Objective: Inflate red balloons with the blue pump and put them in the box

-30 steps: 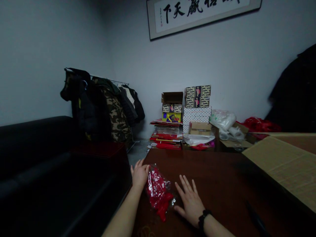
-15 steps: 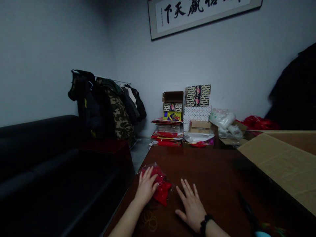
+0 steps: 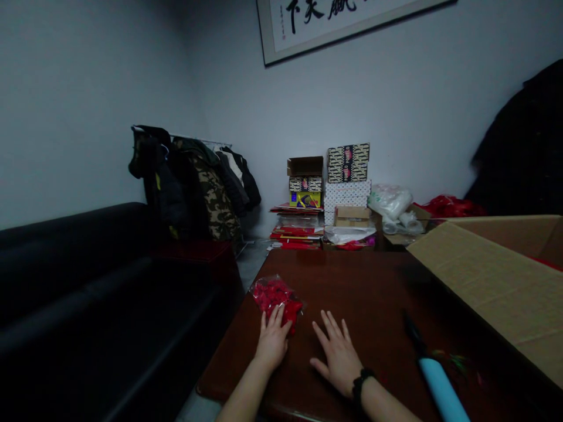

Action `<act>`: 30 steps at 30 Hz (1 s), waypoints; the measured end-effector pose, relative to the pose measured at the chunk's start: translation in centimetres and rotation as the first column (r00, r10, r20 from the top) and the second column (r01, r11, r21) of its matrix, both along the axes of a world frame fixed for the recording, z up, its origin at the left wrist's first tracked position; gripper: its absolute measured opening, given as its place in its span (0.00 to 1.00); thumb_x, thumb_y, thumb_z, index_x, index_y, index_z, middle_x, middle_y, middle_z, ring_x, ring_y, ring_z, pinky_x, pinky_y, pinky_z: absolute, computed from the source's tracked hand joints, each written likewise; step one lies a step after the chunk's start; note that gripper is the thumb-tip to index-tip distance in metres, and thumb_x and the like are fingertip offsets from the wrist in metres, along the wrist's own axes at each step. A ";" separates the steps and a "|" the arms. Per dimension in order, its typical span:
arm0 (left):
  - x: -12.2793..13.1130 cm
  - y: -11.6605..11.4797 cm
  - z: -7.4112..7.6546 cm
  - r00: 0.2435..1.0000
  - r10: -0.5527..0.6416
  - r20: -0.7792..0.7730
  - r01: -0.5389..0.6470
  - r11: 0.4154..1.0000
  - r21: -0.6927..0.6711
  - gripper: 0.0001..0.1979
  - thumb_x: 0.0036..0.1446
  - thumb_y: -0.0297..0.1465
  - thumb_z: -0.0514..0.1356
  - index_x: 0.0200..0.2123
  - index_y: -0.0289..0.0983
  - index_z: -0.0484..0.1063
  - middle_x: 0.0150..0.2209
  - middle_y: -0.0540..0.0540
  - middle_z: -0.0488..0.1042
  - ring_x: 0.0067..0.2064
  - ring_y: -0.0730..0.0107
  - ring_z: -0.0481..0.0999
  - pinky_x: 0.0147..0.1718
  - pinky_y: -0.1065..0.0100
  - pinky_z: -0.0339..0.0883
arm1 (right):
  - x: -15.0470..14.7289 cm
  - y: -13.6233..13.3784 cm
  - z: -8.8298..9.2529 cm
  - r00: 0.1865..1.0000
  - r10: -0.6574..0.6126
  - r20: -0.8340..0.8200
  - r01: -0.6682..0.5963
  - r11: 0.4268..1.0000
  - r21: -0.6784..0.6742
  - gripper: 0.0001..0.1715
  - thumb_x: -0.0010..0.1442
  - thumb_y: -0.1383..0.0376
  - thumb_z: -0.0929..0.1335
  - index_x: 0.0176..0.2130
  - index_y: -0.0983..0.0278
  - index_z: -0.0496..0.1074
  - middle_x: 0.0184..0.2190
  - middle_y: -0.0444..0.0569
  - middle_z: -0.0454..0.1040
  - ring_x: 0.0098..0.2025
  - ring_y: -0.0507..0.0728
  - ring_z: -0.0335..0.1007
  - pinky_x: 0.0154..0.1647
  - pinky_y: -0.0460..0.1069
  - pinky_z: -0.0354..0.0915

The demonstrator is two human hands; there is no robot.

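Observation:
A clear plastic bag of red items [image 3: 275, 293] lies near the left edge of the dark wooden table [image 3: 347, 281]. My left hand [image 3: 273, 339] has its fingers apart, and their tips reach the near end of the bag; what exactly is inside cannot be made out. To the right, my right hand [image 3: 336, 354] is spread over the tabletop with nothing in it. A dark band circles the right wrist. Further right lies a long tool with a light blue handle [image 3: 442, 387] and a dark front part.
An open cardboard box [image 3: 488, 281] stands at the right side. Small coloured bits [image 3: 455, 360] lie by the blue handle. A black sofa [image 3: 88, 328] runs along the left. Behind the table are stacked boxes [image 3: 347, 193] and plastic bags [image 3: 391, 202]. A person in dark clothing [image 3: 528, 152] is at far right.
My left hand has slid back off the middle of the bag to its near end. The right hand stays spread. The view has shifted, showing more of the blue handle and the table's near corner.

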State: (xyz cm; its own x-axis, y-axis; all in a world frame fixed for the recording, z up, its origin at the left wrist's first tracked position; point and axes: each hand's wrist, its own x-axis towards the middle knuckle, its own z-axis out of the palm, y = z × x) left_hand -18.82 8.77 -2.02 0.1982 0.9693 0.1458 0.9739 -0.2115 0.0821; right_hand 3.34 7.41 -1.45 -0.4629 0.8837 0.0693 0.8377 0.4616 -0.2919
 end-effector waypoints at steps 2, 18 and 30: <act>0.2 0.2 0.0 1.000 -0.016 -0.023 0.016 1.000 -0.018 0.21 0.54 0.29 0.55 0.51 0.45 0.72 0.68 0.44 0.47 0.68 0.56 0.42 0.63 0.45 0.30 | 1.1 -0.7 -0.1 1.000 -0.015 -0.003 0.015 1.000 0.004 0.44 0.57 0.48 0.63 0.66 0.57 0.45 0.69 0.53 0.29 0.68 0.61 0.18 0.65 0.64 0.24; 7.2 -2.8 -0.4 0.965 -0.098 0.243 0.030 0.963 0.267 0.08 0.51 0.24 0.58 0.28 0.41 0.77 0.59 0.44 0.66 0.62 0.53 0.60 0.61 0.42 0.41 | 4.7 -3.8 -0.2 0.992 -0.124 0.000 0.124 0.991 -0.043 0.44 0.52 0.54 0.67 0.64 0.58 0.52 0.68 0.54 0.36 0.69 0.62 0.25 0.65 0.63 0.28; 14.4 -7.0 -1.9 0.920 -0.142 0.364 0.060 0.972 0.226 0.17 0.52 0.22 0.56 0.37 0.48 0.78 0.62 0.47 0.62 0.63 0.54 0.58 0.61 0.40 0.43 | 7.6 -4.7 -1.2 0.962 -0.045 -0.270 0.119 0.958 0.262 0.13 0.54 0.70 0.65 0.36 0.57 0.76 0.55 0.46 0.69 0.64 0.60 0.51 0.66 0.65 0.31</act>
State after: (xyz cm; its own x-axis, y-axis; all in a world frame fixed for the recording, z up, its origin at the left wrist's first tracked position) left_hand -4.44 1.81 -3.91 0.1845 0.8873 0.4227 0.8521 -0.3588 0.3811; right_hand 10.94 2.69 -2.61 -0.3229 0.8477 0.4208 0.7885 0.4869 -0.3758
